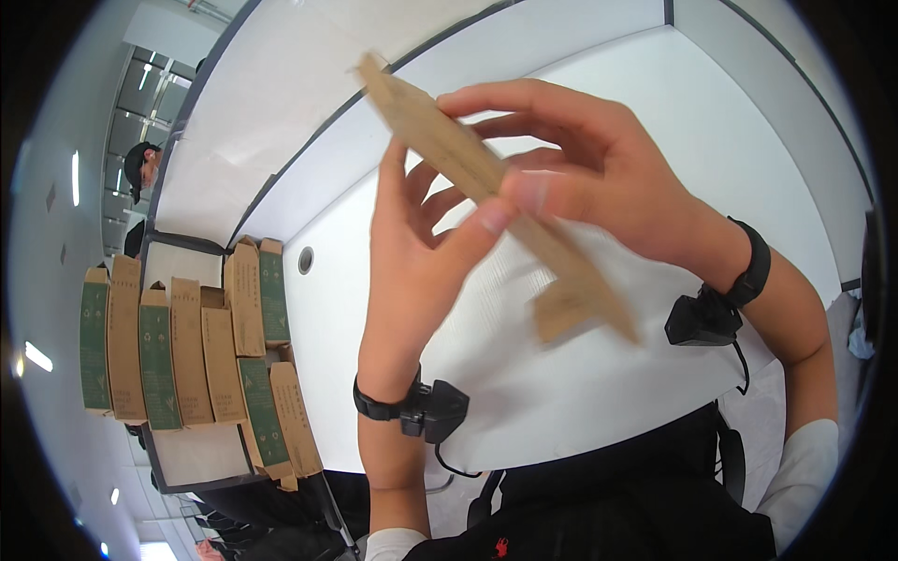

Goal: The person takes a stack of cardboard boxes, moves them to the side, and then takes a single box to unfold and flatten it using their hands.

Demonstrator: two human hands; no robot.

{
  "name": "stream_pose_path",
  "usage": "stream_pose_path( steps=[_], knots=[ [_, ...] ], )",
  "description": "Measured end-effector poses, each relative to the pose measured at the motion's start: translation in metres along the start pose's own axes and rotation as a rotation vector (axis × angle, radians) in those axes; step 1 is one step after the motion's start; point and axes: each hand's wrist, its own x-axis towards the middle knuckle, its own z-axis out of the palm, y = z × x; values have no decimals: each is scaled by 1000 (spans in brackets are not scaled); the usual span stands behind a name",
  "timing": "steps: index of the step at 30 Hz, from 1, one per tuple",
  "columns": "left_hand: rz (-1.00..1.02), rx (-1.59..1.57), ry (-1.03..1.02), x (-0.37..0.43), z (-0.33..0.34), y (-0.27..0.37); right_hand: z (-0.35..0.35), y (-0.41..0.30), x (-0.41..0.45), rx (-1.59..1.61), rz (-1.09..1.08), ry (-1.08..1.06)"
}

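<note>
Both of my hands hold a piece of brown cardboard (449,144) above the white table, roughly in the middle of the view. It looks folded or flattened, runs slantwise from upper left to lower right, and has a flap near its blurred lower end. My left hand (428,238) grips it from the left, with the thumb on its near face and the fingers behind. From the right, my right hand (589,154) has its thumb and fingers on it; the two thumbs are close together. Each wrist wears a black strap with a small black device.
Several brown and green cardboard boxes (189,350) stand in rows at the table's left side. A round cable hole (306,260) is in the white tabletop (491,393). Low white partitions (758,77) with dark edges border the table. Another person (142,168) in a black cap is beyond the left partition.
</note>
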Motion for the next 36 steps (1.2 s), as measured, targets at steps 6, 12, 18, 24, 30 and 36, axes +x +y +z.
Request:
stream_pose_path(
  steps=[6, 12, 18, 24, 30, 36],
  knots=[
    [36, -179, 122, -1, -9, -1, -6, -4, 1, -67, 151, 125],
    [62, -137, 157, 1, -7, -3, -6, -5, 1, -8, 202, 162],
    [148, -25, 3, -3, -2, -10, 5, -3, -3, -119, 179, 7],
    [171, -35, 158, 2, -3, -1, -2, -5, -3, 29, 282, 51],
    [160, -177, 173, 2, 0, -6, -3, 5, -1, -12, 189, 259],
    [131, -141, 89, 4, -10, -13, -6, -29, 7, -91, 208, 367]
  ],
)
